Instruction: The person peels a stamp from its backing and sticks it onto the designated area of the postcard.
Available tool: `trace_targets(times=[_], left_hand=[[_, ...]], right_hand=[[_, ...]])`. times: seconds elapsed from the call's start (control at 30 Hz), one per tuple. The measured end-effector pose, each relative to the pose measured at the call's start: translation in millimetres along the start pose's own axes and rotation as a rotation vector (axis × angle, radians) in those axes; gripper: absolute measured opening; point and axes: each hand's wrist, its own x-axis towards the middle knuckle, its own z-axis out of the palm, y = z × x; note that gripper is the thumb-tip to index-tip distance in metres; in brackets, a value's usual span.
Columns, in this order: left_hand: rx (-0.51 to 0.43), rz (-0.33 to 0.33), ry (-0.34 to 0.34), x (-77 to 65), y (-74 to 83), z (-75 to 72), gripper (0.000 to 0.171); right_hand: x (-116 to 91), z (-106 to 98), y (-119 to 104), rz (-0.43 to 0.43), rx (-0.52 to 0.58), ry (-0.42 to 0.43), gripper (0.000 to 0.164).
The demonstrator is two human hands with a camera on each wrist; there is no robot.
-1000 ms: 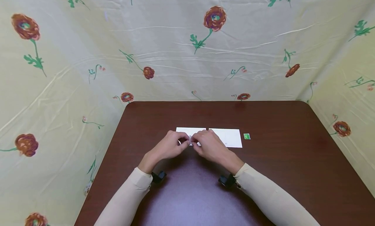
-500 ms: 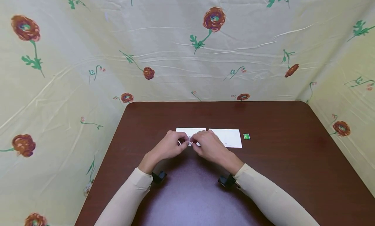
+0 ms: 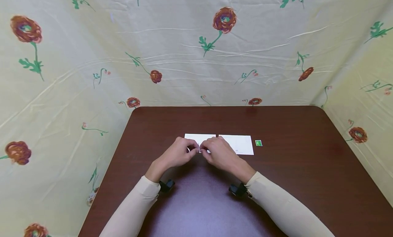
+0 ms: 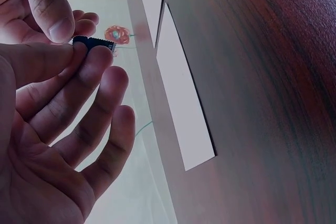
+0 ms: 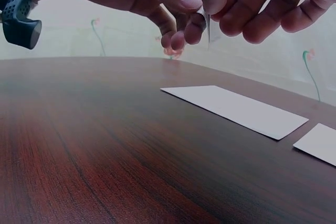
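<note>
both hands meet above the near edge of the left white card (image 3: 199,136), their fingertips gathered around one small perforated stamp (image 4: 93,43). the stamp is up in the air, clear of the table (image 3: 291,172); the left wrist view shows its dark face and toothed edge, while the right wrist view catches a thin, pale sliver of it nearly edge-on. the left hand (image 3: 178,151) pinches the stamp between thumb and finger, and its lower fingers are bent and fanned apart, touching nothing. the right hand (image 3: 220,152) pinches at the other end, thumb tip against the stamp's corner; its remaining fingers are bent, close beside one another, and partly hidden behind the thumb in the left wrist view. the two sets of fingertips are just beside each other. the right white card (image 3: 241,144) lies flat next to the left one with a narrow gap between, small print by its near edge, and the right hand covers part of it from above. a green stamp with a pale border (image 3: 259,143) lies just beyond that card's right end. black wrist cameras (image 3: 166,186) sit below the cream sleeves (image 3: 130,206), and a flower-printed cloth (image 3: 178,39) hangs behind the table.
</note>
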Motion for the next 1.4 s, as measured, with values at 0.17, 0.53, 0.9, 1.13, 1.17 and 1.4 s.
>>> trace_targets(times=[0.17, 0.53, 0.9, 1.13, 1.17, 1.4], left_hand=[[0.004, 0.001, -0.005, 0.0, -0.4, 0.3, 0.009], [0.028, -0.008, 0.015, -1.0, -1.0, -0.5, 0.011], [0.056, -0.016, 0.041, -4.1, -5.0, -1.0, 0.009], [0.088, -0.038, 0.058, -5.1, -6.8, -2.2, 0.011], [0.092, -0.046, 0.059, -5.3, -7.0, -2.2, 0.011], [0.114, -0.068, 0.074, -6.0, -8.2, -1.6, 0.011]], right_hand=[[0, 0, 0, 0.006, -0.012, 0.012, 0.009], [-1, -6, 3, 0.059, -0.052, 0.032, 0.01], [-3, -12, 13, 0.144, -0.063, 0.028, 0.01], [-7, -16, 17, 0.185, -0.071, 0.017, 0.011], [-8, -16, 18, 0.188, -0.067, 0.008, 0.011], [-12, -11, 18, 0.16, -0.06, -0.084, 0.017]])
